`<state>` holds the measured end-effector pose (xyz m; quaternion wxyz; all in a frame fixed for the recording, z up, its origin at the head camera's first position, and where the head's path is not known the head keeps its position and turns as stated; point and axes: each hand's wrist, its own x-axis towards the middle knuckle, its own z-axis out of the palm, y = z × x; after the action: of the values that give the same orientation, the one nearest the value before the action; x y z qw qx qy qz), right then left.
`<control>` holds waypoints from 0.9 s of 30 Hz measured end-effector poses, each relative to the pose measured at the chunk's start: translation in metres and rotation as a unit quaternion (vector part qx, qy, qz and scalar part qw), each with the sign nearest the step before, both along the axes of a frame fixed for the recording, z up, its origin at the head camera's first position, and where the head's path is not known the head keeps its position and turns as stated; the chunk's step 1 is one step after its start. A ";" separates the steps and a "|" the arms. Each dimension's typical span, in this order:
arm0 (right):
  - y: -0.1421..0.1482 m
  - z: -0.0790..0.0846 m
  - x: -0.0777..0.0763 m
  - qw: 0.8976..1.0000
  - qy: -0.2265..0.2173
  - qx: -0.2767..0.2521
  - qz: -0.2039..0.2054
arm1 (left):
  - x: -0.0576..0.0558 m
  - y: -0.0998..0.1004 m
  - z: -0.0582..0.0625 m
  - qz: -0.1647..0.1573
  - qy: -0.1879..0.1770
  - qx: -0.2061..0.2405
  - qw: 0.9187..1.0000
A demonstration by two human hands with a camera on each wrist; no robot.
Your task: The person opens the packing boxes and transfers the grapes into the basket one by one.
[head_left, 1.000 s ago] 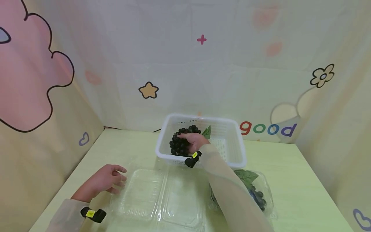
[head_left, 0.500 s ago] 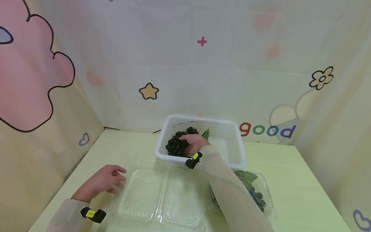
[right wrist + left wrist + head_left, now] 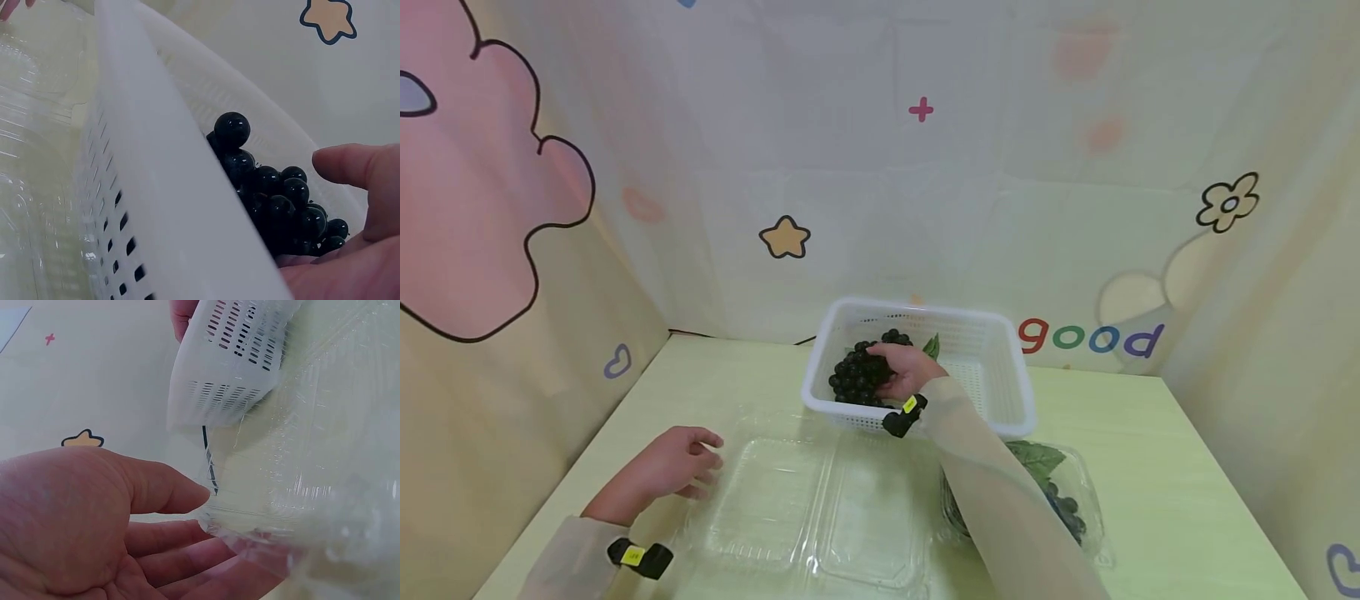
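My right hand (image 3: pixel 906 371) reaches into a white perforated plastic basket (image 3: pixel 1022 375), beside a bunch of dark grapes (image 3: pixel 853 379). In the right wrist view the thumb (image 3: pixel 344 164) is straight and apart from the grapes (image 3: pixel 281 212); the fingers go under the bunch and are mostly hidden. On the left, my left hand (image 3: pixel 673 462) is at the edge of an unfolded clear plastic clamshell box (image 3: pixel 820 517). The left wrist view has the thumb (image 3: pixel 172 490) at the corner of the clear plastic (image 3: pixel 269 512), with relaxed fingers behind it and a gap between.
A second clear clamshell (image 3: pixel 1093 500) with dark grapes and a green leaf (image 3: pixel 1037 457) stands at the right, partly behind my right forearm. Another leaf (image 3: pixel 932 346) lies in the basket. A printed curtain (image 3: pixel 880 167) surrounds the pale table (image 3: pixel 1165 475).
The grape bunch in the basket has shifted slightly left and down, with my right hand staying beside it. My left hand has barely moved.
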<state>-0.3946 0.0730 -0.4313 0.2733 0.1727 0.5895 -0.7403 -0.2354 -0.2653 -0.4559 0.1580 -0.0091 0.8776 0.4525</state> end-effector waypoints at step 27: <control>0.041 0.032 0.026 0.999 0.053 0.006 0.002 | 0.019 0.025 0.024 -0.012 0.175 -0.188 0.966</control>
<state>-0.3690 0.1136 -0.3997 0.2420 0.1335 0.6084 -0.7440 -0.2164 -0.2405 -0.4322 0.0032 0.0515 0.9610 0.2717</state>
